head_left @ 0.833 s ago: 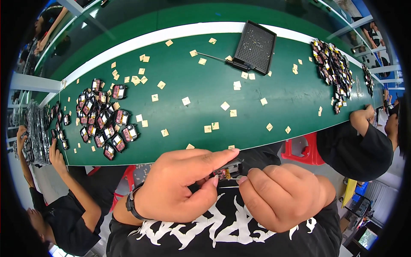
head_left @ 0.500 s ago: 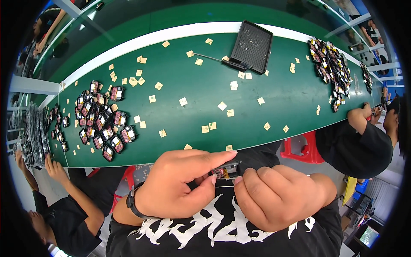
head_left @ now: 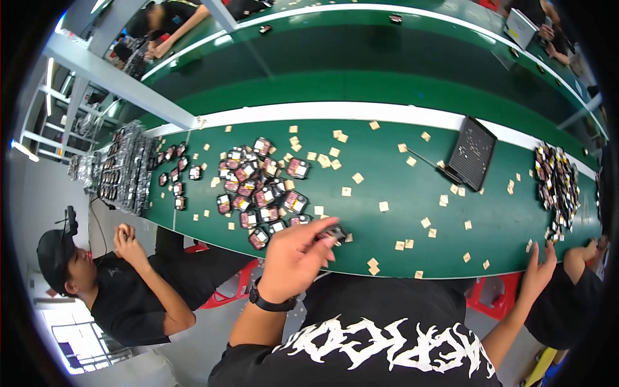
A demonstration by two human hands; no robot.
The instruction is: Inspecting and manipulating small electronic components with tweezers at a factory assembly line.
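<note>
My left hand (head_left: 300, 255), with a black band at its wrist, grips a small black device casing (head_left: 334, 231) between thumb and fingers over the table's near edge. The fingers partly cover the casing. Far to the right, my right hand (head_left: 540, 264) is open with its fingers apart and nothing seen in it. Its fingertips point toward a heap of dark casings (head_left: 556, 187) at the table's right end. Another pile of black casings with pinkish parts (head_left: 258, 193) lies just beyond my left hand.
Small yellowish square pieces (head_left: 383, 206) are scattered over the green table (head_left: 361, 248). A black ribbed tray (head_left: 476, 151) holding tiny bits stands at the far right, a screwdriver (head_left: 446, 173) against it. Stacked plastic-wrapped trays (head_left: 126, 168) rise at left. A person (head_left: 138, 290) sits on my left.
My right hand has let go of the casing and stretched far right toward the heap. My left hand keeps the casing, now over the table edge. The view has shifted left and upward.
</note>
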